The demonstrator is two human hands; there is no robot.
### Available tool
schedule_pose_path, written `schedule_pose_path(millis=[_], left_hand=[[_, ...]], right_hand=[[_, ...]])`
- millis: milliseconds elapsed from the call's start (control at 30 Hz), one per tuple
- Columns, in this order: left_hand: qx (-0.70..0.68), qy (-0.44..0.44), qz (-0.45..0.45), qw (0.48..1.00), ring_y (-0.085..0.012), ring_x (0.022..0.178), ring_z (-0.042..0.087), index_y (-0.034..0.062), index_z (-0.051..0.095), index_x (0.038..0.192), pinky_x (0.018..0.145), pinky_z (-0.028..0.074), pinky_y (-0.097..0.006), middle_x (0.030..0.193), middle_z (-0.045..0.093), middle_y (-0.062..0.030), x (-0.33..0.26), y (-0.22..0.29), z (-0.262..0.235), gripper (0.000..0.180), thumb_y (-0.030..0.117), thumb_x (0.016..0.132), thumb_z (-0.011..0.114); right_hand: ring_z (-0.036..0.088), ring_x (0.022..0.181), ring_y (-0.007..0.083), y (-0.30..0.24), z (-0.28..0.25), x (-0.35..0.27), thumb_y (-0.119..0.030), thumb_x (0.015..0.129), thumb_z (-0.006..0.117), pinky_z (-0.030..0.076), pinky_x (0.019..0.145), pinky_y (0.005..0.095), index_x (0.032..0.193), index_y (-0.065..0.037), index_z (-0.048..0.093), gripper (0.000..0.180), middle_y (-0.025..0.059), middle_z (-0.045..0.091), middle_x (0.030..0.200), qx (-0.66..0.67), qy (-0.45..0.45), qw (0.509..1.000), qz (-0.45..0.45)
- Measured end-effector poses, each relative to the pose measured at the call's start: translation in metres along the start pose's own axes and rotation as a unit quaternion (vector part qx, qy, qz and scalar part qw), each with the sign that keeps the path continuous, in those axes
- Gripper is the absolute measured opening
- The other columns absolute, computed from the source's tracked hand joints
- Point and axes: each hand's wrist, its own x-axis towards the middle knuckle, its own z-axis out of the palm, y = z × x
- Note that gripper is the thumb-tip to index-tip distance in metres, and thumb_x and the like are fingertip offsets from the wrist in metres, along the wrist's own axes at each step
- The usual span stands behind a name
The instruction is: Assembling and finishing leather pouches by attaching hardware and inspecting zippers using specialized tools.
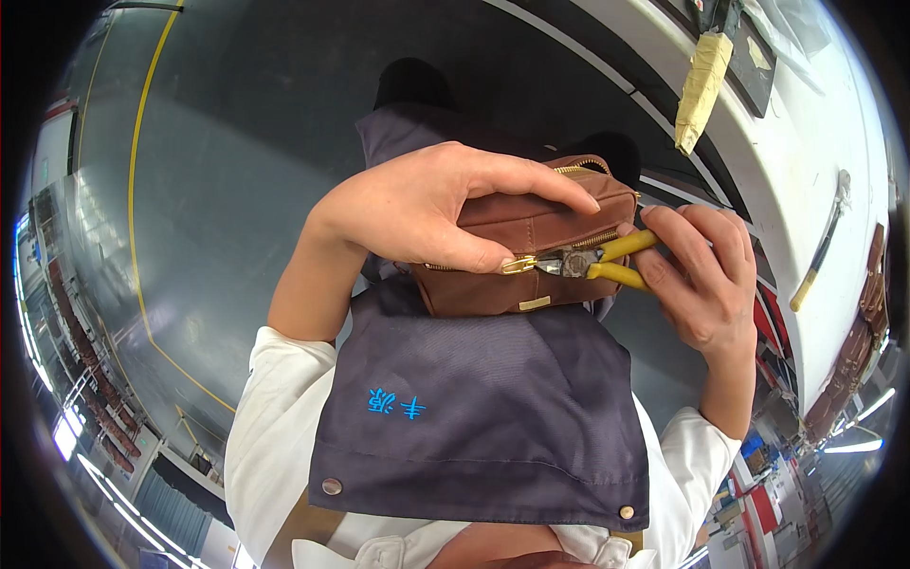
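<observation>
A brown zippered bag (493, 290) rests on my lap over a dark apron (483, 398). My left hand (427, 209) lies across the bag, fingers over its top and thumb against the gold zipper pull (518, 266) on its front. In my right hand (697, 266) are pliers (621, 263) with yellow handles, their jaws meeting the zipper beside the pull. Whether the jaws grip the pull itself is too small to tell. A second gold zipper (580, 169) runs along the bag's far edge, and a small gold plate (535, 303) sits low on its front.
To the right stands a white workbench (787, 209). On it lie a brush-like tool (823, 242) with a wooden handle and brown pieces (844, 370). A tool wrapped in yellow tape (703, 90) sticks out over its edge. Yellow lines (136, 190) mark the grey floor on the left.
</observation>
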Motion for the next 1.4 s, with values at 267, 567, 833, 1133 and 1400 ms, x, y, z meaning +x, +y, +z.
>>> schedule_pose_path(millis=[267,567,833,1133,1400], left_hand=[[-0.002,0.006,-0.025,1.000,-0.0209,0.116,0.066,-0.0006,0.062,0.134,0.105,0.048,-0.031,0.128,0.068,-0.0141,0.001,0.001,0.002,0.062,0.001,0.073,0.069],[0.029,0.007,0.008,1.000,-0.0217,0.112,0.068,-0.0002,0.063,0.133,0.101,0.051,-0.031,0.126,0.069,-0.0147,0.001,0.003,0.003,0.062,0.001,0.071,0.069],[0.021,0.007,-0.003,1.000,-0.0207,0.111,0.069,-0.0010,0.064,0.131,0.101,0.051,-0.030,0.124,0.070,-0.0145,0.002,0.003,0.005,0.060,-0.001,0.072,0.067],[0.004,0.014,-0.017,1.000,-0.0204,0.112,0.068,-0.0020,0.064,0.131,0.102,0.051,-0.030,0.125,0.070,-0.0153,0.000,0.004,0.006,0.059,-0.001,0.072,0.068],[0.088,0.039,-0.018,0.995,-0.0238,0.103,0.073,0.0001,0.066,0.129,0.093,0.055,-0.030,0.119,0.073,-0.0154,-0.008,0.021,0.016,0.058,-0.004,0.070,0.068]], right_hand=[[0.061,0.101,0.0247,0.006,0.000,0.000,-0.017,0.062,0.074,0.053,0.083,0.0400,0.086,-0.009,0.069,0.026,0.0047,0.066,0.117,-0.001,0.006,1.000,-0.016],[0.061,0.097,0.0232,0.005,0.009,-0.006,-0.018,0.059,0.076,0.051,0.075,0.0374,0.085,-0.010,0.069,0.028,0.0044,0.068,0.110,-0.016,0.064,0.997,-0.036],[0.060,0.090,0.0221,0.007,0.018,-0.013,-0.014,0.058,0.080,0.046,0.066,0.0352,0.084,-0.010,0.069,0.028,0.0035,0.068,0.105,-0.026,0.110,0.992,-0.055],[0.057,0.087,0.0194,0.006,0.022,-0.011,-0.008,0.064,0.082,0.042,0.062,0.0328,0.079,-0.013,0.070,0.020,0.0003,0.066,0.100,-0.055,0.135,0.987,-0.063],[0.057,0.096,0.0202,0.004,0.025,-0.015,-0.016,0.074,0.081,0.052,0.071,0.0342,0.079,-0.015,0.071,0.010,-0.0006,0.069,0.110,-0.131,0.160,0.976,-0.072]])
